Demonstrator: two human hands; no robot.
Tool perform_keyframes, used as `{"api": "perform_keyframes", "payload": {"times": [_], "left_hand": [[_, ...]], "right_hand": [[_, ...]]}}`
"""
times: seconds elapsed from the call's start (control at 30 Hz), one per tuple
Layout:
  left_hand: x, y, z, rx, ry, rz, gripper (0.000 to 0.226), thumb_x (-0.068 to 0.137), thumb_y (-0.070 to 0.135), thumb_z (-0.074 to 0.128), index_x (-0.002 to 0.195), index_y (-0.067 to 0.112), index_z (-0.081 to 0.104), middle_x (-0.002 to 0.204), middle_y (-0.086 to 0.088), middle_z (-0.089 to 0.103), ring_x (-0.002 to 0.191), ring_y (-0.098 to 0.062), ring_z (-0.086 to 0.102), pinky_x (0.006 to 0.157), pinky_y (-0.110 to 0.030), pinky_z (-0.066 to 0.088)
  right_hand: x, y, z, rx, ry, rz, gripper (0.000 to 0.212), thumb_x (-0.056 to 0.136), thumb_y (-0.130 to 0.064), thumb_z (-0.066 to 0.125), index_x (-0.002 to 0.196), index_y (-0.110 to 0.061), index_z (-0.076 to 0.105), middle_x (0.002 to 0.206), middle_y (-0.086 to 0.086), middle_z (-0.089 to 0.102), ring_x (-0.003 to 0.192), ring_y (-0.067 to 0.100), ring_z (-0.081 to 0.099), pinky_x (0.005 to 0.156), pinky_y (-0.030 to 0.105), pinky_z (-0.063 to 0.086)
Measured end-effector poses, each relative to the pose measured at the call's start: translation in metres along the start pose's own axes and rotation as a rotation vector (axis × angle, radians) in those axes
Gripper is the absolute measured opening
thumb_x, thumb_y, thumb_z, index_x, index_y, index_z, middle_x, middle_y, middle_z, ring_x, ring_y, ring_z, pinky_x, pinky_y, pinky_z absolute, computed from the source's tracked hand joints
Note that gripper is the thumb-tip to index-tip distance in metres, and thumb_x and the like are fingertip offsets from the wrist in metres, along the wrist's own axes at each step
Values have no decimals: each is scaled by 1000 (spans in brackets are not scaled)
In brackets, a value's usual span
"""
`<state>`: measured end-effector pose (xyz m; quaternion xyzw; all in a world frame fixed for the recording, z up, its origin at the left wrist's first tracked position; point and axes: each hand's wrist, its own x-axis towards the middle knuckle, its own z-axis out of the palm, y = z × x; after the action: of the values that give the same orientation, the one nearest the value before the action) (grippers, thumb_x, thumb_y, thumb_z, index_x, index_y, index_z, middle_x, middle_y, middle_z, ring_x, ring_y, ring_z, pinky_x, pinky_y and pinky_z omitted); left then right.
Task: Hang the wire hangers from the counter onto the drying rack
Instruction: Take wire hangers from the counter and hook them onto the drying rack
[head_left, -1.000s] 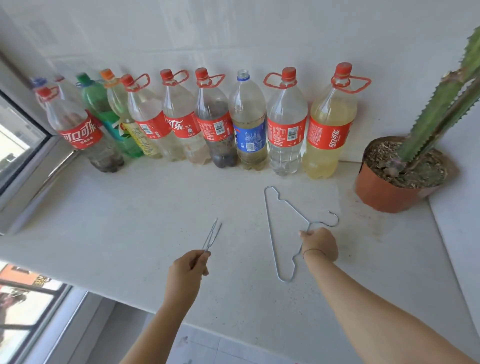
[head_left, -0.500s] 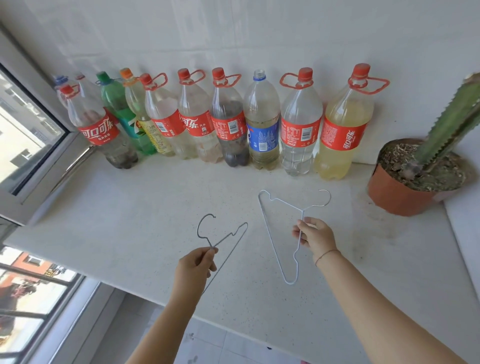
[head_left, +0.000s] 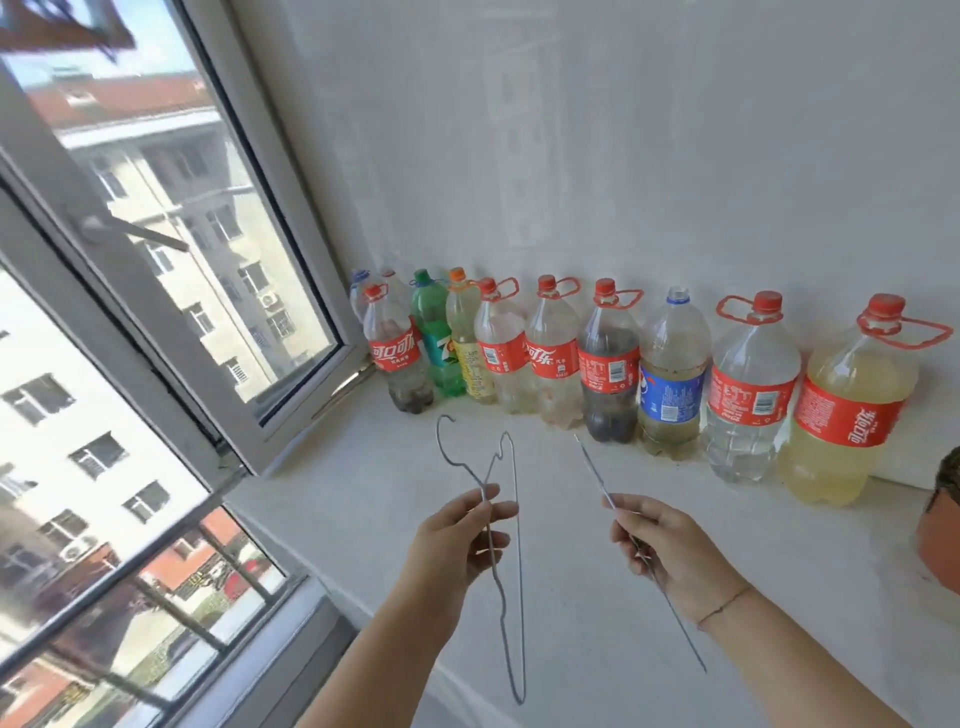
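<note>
My left hand (head_left: 457, 540) pinches a grey wire hanger (head_left: 511, 525) just below its hook, and the hanger hangs upright above the white counter (head_left: 363, 499) with its hook curling up to the left. My right hand (head_left: 660, 545) grips a second wire hanger (head_left: 592, 467), seen edge-on as a thin line slanting from upper left to lower right past my wrist. Both hangers are lifted off the counter. No drying rack is in view.
A row of several large plastic bottles (head_left: 608, 364) lines the wall at the back of the counter. A terracotta plant pot (head_left: 940, 530) sits at the right edge. An open window frame (head_left: 291, 312) stands to the left, with railings outside below.
Both hands have lifted their hangers off the counter and turned them upright. My view has swung up and to the left toward the window.
</note>
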<state>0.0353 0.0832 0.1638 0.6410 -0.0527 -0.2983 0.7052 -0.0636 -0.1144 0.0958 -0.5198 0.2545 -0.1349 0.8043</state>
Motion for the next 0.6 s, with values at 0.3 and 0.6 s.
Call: {"api": "perform_keyframes", "payload": {"times": [0.3, 0.6], "left_hand": [[-52, 122, -55, -135, 189, 234, 15, 90, 4, 54, 87, 11, 68, 82, -3, 72, 58, -12, 56, 48, -15, 41], [-74, 209, -77, -287, 393, 519, 13, 91, 5, 55, 90, 12, 66, 80, -4, 73, 54, -12, 52, 43, -17, 36]], "right_hand": [[-2, -76, 151, -65, -278, -172, 18, 91, 1, 49, 93, -5, 65, 57, 8, 54, 39, 5, 40, 31, 16, 28], [-18, -167, 290, -108, -497, -282, 21, 90, 6, 45, 90, -3, 63, 52, 5, 56, 35, 5, 43, 32, 13, 31]]}}
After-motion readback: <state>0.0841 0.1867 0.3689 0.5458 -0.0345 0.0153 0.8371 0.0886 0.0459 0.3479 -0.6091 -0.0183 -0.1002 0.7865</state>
